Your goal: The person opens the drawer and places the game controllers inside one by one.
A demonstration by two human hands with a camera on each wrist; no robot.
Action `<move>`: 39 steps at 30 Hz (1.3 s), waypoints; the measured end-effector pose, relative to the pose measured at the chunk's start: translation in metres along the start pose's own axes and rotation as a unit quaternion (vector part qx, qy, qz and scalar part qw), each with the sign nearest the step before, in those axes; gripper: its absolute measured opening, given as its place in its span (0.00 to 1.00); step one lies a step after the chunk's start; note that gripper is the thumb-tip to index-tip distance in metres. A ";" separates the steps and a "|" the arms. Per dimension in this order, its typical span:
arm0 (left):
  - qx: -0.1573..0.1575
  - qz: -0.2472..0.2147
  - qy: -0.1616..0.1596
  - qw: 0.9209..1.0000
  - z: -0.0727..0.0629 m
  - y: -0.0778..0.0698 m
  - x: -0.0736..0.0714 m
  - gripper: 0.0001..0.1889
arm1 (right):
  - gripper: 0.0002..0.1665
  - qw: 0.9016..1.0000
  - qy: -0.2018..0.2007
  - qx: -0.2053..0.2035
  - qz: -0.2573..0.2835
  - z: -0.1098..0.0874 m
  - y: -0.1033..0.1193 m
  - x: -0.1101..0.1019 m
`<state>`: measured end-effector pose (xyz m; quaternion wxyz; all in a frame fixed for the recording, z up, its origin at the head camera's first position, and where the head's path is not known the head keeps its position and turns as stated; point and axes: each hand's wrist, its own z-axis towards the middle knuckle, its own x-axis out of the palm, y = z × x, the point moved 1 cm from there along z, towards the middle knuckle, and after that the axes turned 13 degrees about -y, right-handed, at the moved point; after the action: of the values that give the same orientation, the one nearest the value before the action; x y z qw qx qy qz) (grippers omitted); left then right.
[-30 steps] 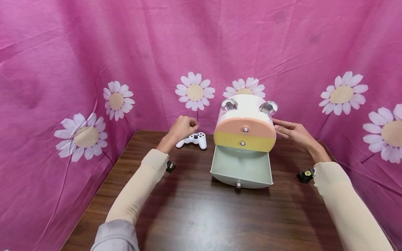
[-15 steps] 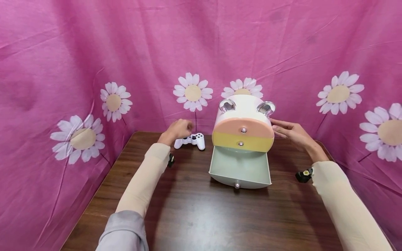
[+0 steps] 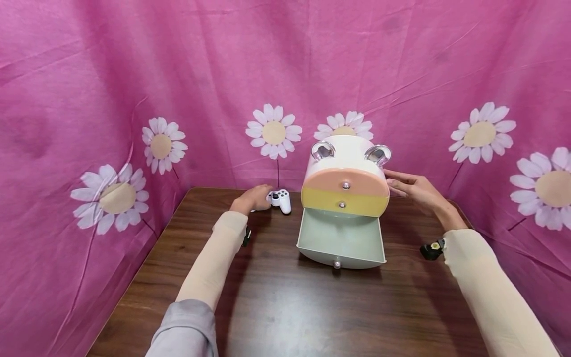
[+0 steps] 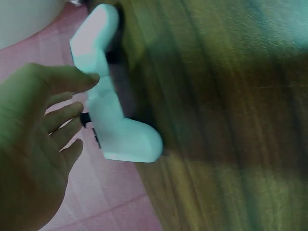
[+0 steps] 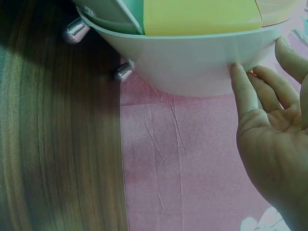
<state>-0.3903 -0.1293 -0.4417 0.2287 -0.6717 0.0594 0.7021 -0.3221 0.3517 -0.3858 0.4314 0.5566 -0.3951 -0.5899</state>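
A white game controller (image 3: 282, 201) lies on the table toward the back, left of a frog-shaped drawer box. My left hand (image 3: 254, 198) covers its left part. In the left wrist view, the thumb (image 4: 84, 79) overlaps the middle of the controller (image 4: 125, 137), while the loosely bent fingers are beside its thumbstick side; firm contact cannot be made out. The drawer box (image 3: 350, 153) has a white shell, with a peach and a yellow drawer closed and the pale green bottom drawer (image 3: 341, 230) pulled out. Extended fingers of my right hand (image 3: 417, 191) touch the box's right side.
The dark wooden table (image 3: 285, 307) ends just behind the controller and box. A pink curtain (image 3: 214, 74) with daisies hangs around its back and sides. Two silvery eyes (image 3: 378, 154) stick out from the box top, and a round knob (image 3: 337, 265) fronts the green drawer.
My left hand has come down from above the controller, first shifting left, and is now over its left part. The right hand stays at the box, and the green drawer remains pulled out.
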 end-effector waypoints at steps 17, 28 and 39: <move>0.019 0.030 0.020 0.999 -0.004 -0.005 0.005 0.25 | 0.39 1.000 0.000 0.006 -0.005 0.001 -0.001 0.002; 0.027 0.016 0.039 0.999 -0.002 -0.009 0.007 0.28 | 0.40 0.999 -0.019 0.012 -0.028 -0.003 -0.001 0.001; 0.015 -0.003 0.026 1.000 0.000 -0.007 0.006 0.30 | 0.40 1.000 -0.008 0.006 -0.004 0.000 -0.002 0.001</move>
<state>-0.3869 -0.1215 -0.4458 0.2397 -0.6865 0.0737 0.6825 -0.3218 0.3515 -0.3882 0.4226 0.5557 -0.4002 -0.5937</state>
